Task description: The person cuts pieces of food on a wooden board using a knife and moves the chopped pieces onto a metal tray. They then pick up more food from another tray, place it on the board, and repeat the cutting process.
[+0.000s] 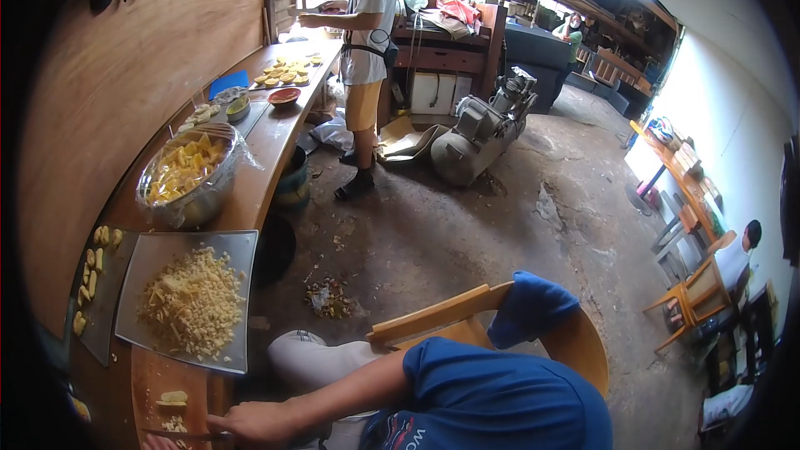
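Note:
At the bottom left, one of my hands (254,422), seemingly the right, is wrapped round the handle of a knife (187,435). The blade lies over a wooden board (167,383), beside small chopped pale pieces (175,425). Only the fingers of my left hand (158,442) show at the frame's bottom edge, close to the blade; what they hold cannot be made out. Just above the blade lie uncut pale slices (172,397). Beyond the board stands a square tray (129,329) heaped with chopped pale pieces (196,300).
A film-covered bowl (196,208) of yellow chunks and a dark board (108,342) with peeled pieces stand on the long table (271,137). A person (367,33) stands at its far end. A wooden chair (583,350), a compressor (475,137) and a seated person (733,258) are to the right.

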A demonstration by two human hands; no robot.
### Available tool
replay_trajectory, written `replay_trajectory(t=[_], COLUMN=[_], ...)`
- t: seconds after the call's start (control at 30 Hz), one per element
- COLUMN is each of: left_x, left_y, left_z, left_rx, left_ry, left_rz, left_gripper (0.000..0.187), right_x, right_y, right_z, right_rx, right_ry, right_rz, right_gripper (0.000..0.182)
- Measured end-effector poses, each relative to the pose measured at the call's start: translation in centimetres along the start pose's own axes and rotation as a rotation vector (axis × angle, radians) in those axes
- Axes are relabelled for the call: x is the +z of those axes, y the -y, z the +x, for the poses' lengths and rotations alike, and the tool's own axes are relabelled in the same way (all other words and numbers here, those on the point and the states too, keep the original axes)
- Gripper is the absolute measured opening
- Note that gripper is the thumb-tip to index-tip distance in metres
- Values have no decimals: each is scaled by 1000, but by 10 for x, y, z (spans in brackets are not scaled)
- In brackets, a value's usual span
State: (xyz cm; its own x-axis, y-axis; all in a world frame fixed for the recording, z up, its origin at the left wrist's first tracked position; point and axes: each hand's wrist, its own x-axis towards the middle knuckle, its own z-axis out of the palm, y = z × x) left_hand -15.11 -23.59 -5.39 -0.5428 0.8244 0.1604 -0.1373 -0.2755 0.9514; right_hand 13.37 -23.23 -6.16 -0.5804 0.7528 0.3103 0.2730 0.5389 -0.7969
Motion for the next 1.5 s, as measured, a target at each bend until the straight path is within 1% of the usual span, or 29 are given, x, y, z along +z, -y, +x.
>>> replay_trajectory(t=[0.07, 0.1, 0.17, 0.2, 0.23, 0.3, 0.37, 0.4, 0.47, 0.5, 0.57, 0.6, 0.63, 0.7, 0.73, 0.77, 0.83, 0.87, 0.9, 0.97, 1.0, 1.07, 1.1, 1.17, 1.2, 1.27, 1.3, 1.37, 1.5], left_x=[-21, -27, -31, -45, -66, -76, -45, -35, -21, -15, -9, -11, -20, -33, -23, -15, 4, 14, 29, 53, 53, 50, 48, 49, 49, 56, 55, 51, 48], left_y=[17, 23, 30, 44, 64, 69, 43, 33, 17, 15, 13, 18, 28, 51, 51, 53, 60, 60, 54, 41, 41, 39, 37, 30, 23, 5, 4, 2, -6], left_z=[22, 29, 39, 52, 68, 72, 54, 48, 40, 39, 39, 43, 48, 59, 60, 57, 45, 41, 32, 14, 14, 15, 14, 8, 5, -2, -1, 1, 14], left_rx=[-145, -146, -317, -320, -344, -371, -372, -373, -84, -85, 384, 1, -3, 129, 58, 54, 213, 218, 216, 322, 321, 432, 431, 531, 530, 348, 349, 397, 420], left_ry=[314, 314, 341, 339, 323, 302, 193, 195, 215, 217, 255, 297, 298, 423, 480, 484, 401, 419, 422, 386, 387, 416, 416, 422, 423, 495, 496, 558, 633], left_rz=[-361, -358, -431, -427, -443, -454, -225, -230, 268, 268, 1080, 1018, 1020, 1503, 1467, 1468, 1354, 1346, 1345, 1436, 1436, 1409, 1412, 1323, 1325, 1233, 1235, 1228, 1300], left_gripper=[56, 56, 49, 49, 45, 42, 42, 42, 52, 52, 67, 81, 81, 86, 90, 90, 86, 84, 84, 77, 77, 66, 66, 49, 49, 39, 39, 30, 23], right_x=[-6, -4, -1, -2, -6, -5, -5, -8, -17, -20, -33, -41, -46, -55, -58, -60, -64, -66, -67, -72, -75, -85, -84, -85, -86, -96, -96, -94, -96], right_y=[5, 5, 3, 1, 1, 1, -1, -1, 0, -2, -3, -5, -6, -14, -16, -19, -26, -28, -29, -27, -25, -19, -22, -25, -26, -19, -22, -28, -36], right_z=[3, 5, 8, 8, 9, 9, 11, 11, 9, 8, 7, 3, 0, -6, -8, -11, -16, -19, -21, -24, -26, -30, -30, -30, -32, -34, -35, -36, -39], right_rx=[-66, -65, -21, -19, -50, -78, -49, -48, -45, -44, 0, 100, 103, 51, 73, 78, 95, 37, 40, -18, -17, 54, 54, 7, 8, 120, 119, 39, 59], right_ry=[27, 26, -2, -2, 2, 6, -10, -10, -40, -41, -53, 25, 26, -48, -73, -73, -83, -123, -123, -186, -185, -139, -139, -190, -190, -113, -114, -177, -166], right_rz=[151, 154, 182, 186, 224, 267, 316, 310, 274, 274, 274, 269, 271, 237, 241, 243, 244, 244, 245, 263, 263, 238, 241, 250, 252, 298, 301, 276, 289], right_gripper=[40, 40, 34, 34, 33, 32, 31, 31, 30, 30, 29, 31, 31, 29, 26, 26, 25, 25, 25, 25, 25, 25, 25, 25, 25, 29, 29, 23, 23])
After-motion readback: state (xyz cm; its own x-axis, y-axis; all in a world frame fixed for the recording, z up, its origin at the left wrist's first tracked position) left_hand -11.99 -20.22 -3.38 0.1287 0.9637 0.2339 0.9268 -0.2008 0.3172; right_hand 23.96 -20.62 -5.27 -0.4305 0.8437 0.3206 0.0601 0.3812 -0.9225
